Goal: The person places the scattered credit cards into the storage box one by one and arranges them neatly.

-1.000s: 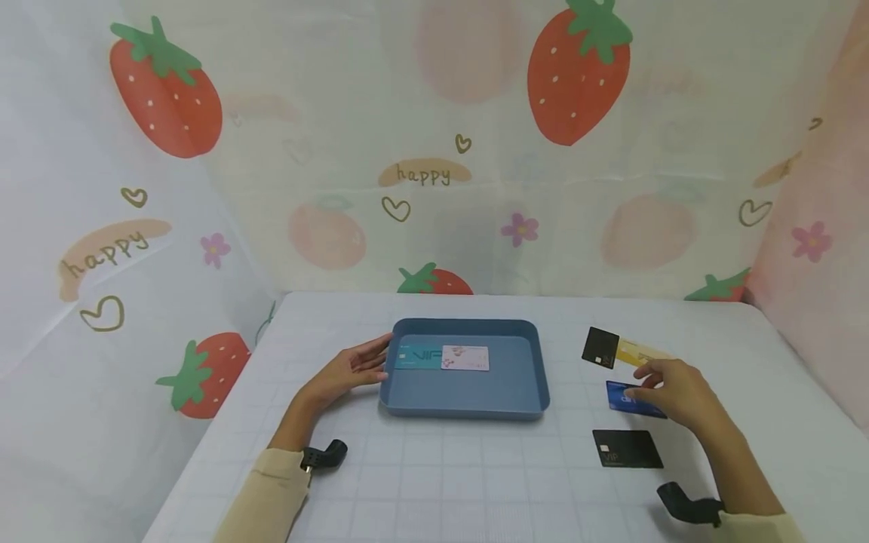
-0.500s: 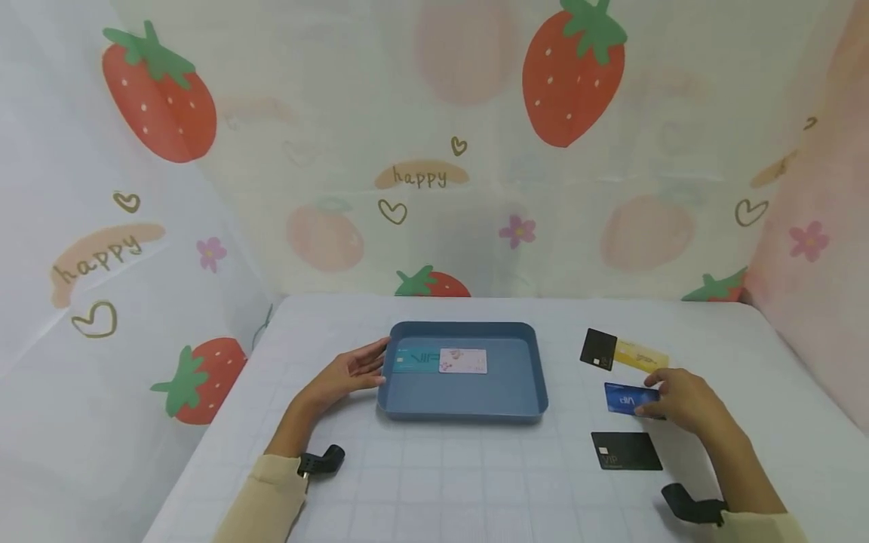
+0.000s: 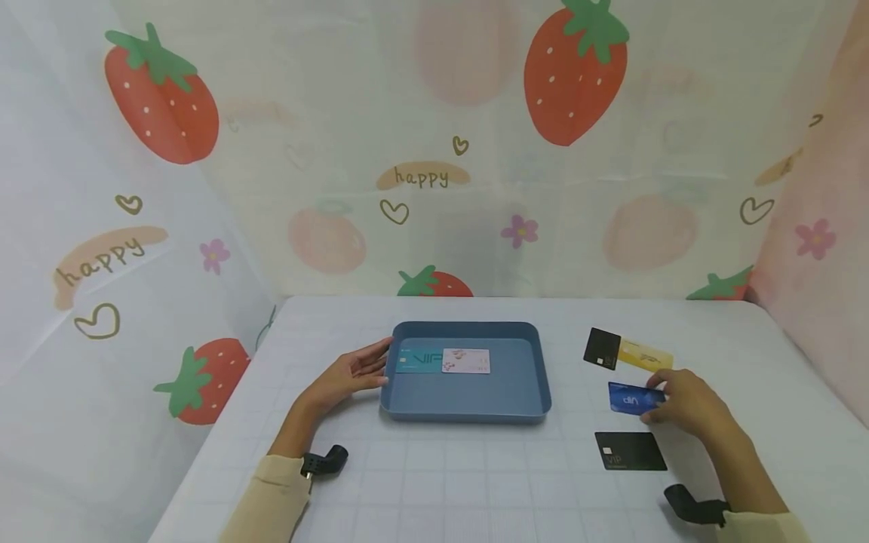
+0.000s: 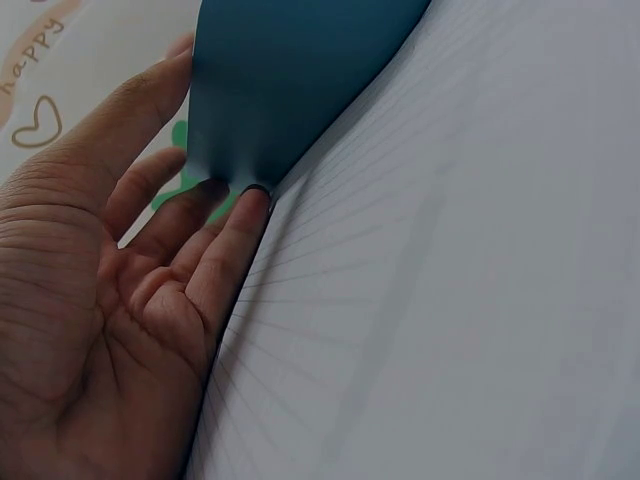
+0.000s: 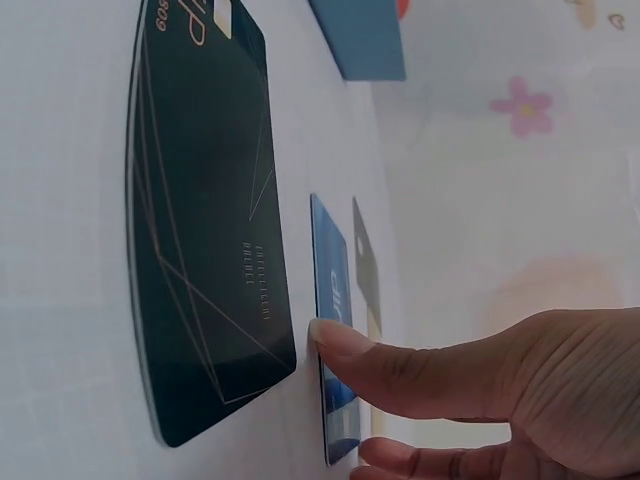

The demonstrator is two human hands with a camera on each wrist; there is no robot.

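In the head view my right hand (image 3: 691, 403) reaches over the right end of a blue VIP card (image 3: 626, 400). Its thumb lies at the card's near long edge and a fingertip at the far one, pinching it. The card appears flat on the table; the right wrist view shows the thumb against the edge of the blue card (image 5: 328, 245). My left hand (image 3: 345, 378) touches the left side of a blue-grey tray (image 3: 468, 397), its fingers loosely extended against the wall. Inside the tray, a pale floral card (image 3: 465, 361) overlaps a teal VIP card (image 3: 417, 360).
Beyond the blue card, a black card (image 3: 601, 348) overlaps the left end of a yellow card (image 3: 647, 354). Nearer the person lies a black VIP card (image 3: 631, 451). A printed strawberry curtain (image 3: 468, 249) stands behind the white table (image 3: 462, 483).
My right hand has shifted slightly toward the person, and its thumb has gone from the blue card's face to its near edge. The left hand and the tray stay put.
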